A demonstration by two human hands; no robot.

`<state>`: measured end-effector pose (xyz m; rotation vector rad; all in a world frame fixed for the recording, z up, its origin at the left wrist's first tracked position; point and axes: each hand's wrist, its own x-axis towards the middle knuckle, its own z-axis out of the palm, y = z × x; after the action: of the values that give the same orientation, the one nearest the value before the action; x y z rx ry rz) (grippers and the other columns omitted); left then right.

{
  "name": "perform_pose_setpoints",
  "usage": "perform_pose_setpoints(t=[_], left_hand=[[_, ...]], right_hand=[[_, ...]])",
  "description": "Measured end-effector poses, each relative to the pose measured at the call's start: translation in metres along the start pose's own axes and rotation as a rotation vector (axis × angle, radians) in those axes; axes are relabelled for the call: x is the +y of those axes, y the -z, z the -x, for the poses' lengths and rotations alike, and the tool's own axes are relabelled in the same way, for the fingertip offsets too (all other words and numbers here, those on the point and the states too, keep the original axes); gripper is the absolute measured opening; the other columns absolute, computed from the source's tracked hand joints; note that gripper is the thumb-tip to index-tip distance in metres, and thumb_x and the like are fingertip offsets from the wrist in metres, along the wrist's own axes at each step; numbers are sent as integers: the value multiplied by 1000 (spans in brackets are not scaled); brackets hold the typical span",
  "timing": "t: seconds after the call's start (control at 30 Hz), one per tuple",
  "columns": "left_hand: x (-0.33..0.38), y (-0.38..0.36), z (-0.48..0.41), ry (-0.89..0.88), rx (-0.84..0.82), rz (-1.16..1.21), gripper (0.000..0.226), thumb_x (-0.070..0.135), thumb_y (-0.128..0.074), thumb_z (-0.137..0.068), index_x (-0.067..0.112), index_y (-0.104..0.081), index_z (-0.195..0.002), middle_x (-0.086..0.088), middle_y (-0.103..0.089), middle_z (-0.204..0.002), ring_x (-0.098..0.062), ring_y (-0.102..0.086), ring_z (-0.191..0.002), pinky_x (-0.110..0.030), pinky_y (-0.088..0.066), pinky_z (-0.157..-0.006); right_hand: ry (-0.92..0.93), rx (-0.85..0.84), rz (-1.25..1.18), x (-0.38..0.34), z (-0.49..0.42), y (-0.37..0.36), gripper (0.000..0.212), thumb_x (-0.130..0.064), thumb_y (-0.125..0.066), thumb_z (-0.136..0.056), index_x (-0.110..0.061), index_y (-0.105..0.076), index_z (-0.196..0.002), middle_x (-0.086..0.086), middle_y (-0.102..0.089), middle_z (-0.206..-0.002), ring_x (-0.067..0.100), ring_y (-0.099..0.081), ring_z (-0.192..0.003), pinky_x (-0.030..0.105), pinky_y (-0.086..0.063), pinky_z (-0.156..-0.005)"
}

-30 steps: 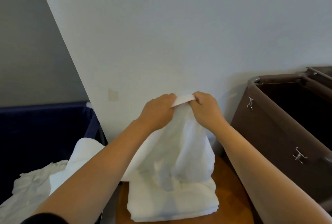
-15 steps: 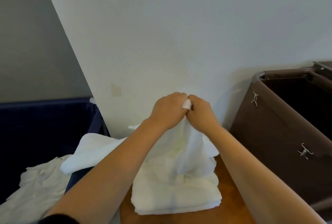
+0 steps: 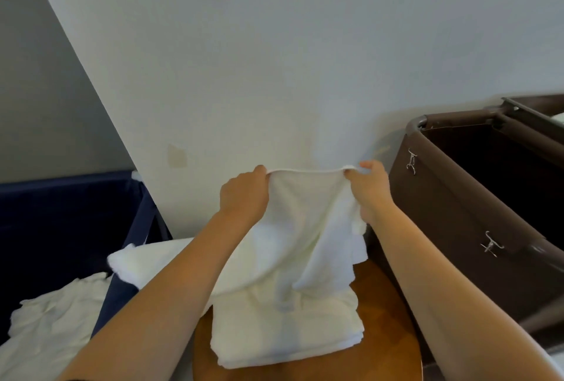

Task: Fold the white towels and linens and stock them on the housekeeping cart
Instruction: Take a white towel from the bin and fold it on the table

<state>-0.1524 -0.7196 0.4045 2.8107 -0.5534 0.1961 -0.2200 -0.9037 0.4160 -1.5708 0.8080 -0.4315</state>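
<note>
Towel: the white towel (image 3: 305,212) hangs from its top edge between my hands, in front of the wall (image 3: 274,60). Its lower part drapes onto the stack of folded towels (image 3: 283,328).
Left hand: my left hand (image 3: 244,194) pinches the top left corner, fingers curled round the hem.
Right hand: my right hand (image 3: 369,188) pinches the top right corner, thumb on top; the edge runs nearly straight between the two.
Feel: I judge it light, soft and limp. It won't hold a shape on its own, and terry is unlikely to slip from a pinch.
Where to hold: the corners or hem, as now; a grip mid-cloth would bunch it.
Stack: it sits on the wooden surface (image 3: 381,304), edges roughly squared. The dragging tail could rumple its top layer.
Loose towel: another white towel (image 3: 158,261) lies under my left forearm, reaching from the stack toward the navy bin (image 3: 61,228).
Unfolded linens: crumpled white cloth (image 3: 52,319) lies in that bin.
Right side: a brown bin (image 3: 457,228) with metal clips (image 3: 412,162) stands just beside my right arm. I cannot tell whether it belongs to the cart.
In the way: the wall is close ahead, so a full shake-out has little room.
</note>
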Motion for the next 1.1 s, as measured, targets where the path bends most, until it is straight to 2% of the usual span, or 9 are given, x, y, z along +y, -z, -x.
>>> perform_pose_setpoints(t=[0.07, 0.2, 0.3, 0.4, 0.53, 0.73, 0.8, 0.93, 1.1], left_hand=[[9, -4, 3, 22, -81, 101, 28, 21, -27, -103, 6, -49, -95, -14, -60, -95, -31, -54, -83, -33, -36, -68], [26, -12, 4, 144, -229, 519, 35, 22, -37, -100, 10, -41, -68, -5, -46, -73, -21, -42, -68, -29, -31, -59], [30, -15, 6, 260, -298, 856, 29, 18, -47, -95, 10, -44, -68, -8, -43, -70, -21, -40, -63, -27, -32, -58], [29, -20, 13, 367, -374, 1040, 19, 19, -50, -95, 9, -58, -80, -8, -59, -83, -23, -55, -75, -30, -45, -67], [23, -22, 15, 377, -365, 1057, 15, 17, -49, -95, 17, -63, -88, -7, -64, -95, -25, -60, -86, -34, -49, -78], [10, -18, 17, 366, -276, 1116, 17, 11, -54, -93, 20, -66, -99, -4, -66, -108, -24, -62, -100, -37, -52, -86], [8, -16, 18, 359, -321, 1173, 13, 11, -57, -92, 20, -67, -97, -6, -68, -105, -23, -64, -95, -34, -54, -83], [9, -14, 23, 261, -503, 1314, 19, 4, -55, -92, 11, -70, -100, -11, -71, -97, -20, -67, -85, -31, -55, -81], [4, -16, 34, 221, -519, 1438, 29, -5, -50, -89, 7, -67, -110, -12, -70, -109, -21, -66, -99, -32, -52, -92]], right_hand=[[-173, -106, -199, 8, 3, -5, 33, -10, -59, -91, -18, -47, -120, 8, -52, -105, 25, -56, -91, 35, -49, -75], [-385, -339, -538, 17, 17, -15, 10, 4, -51, -91, -3, -58, -89, 11, -57, -79, 20, -58, -69, 30, -55, -58], [-408, -448, -670, 25, 30, -19, 15, 11, -48, -89, 3, -60, -88, 13, -59, -71, 23, -63, -74, 30, -58, -72], [-176, -476, -254, 34, 39, -19, 27, 12, -49, -88, -5, -63, -104, 9, -65, -85, 23, -62, -90, 29, -52, -87], [221, -438, 406, 44, 45, -22, 10, -13, -70, -83, -15, -63, -89, -2, -58, -84, 6, -53, -73, 12, -44, -69], [630, -552, 641, 45, 51, -27, 7, -22, -62, -90, -15, -61, -90, -5, -44, -98, 8, -39, -88, 7, -32, -76], [666, -570, 655, 44, 52, -27, 7, -22, -60, -91, -15, -61, -92, -6, -41, -108, 10, -34, -102, 6, -29, -89], [578, -503, 627, 41, 47, -29, 6, -25, -56, -93, -25, -54, -88, -5, -34, -140, 16, -25, -132, 34, -23, -112], [414, -513, 488, 46, 47, -31, 12, -24, -50, -96, -23, -50, -84, -6, -55, -96, 16, -52, -93, 25, -42, -79]])
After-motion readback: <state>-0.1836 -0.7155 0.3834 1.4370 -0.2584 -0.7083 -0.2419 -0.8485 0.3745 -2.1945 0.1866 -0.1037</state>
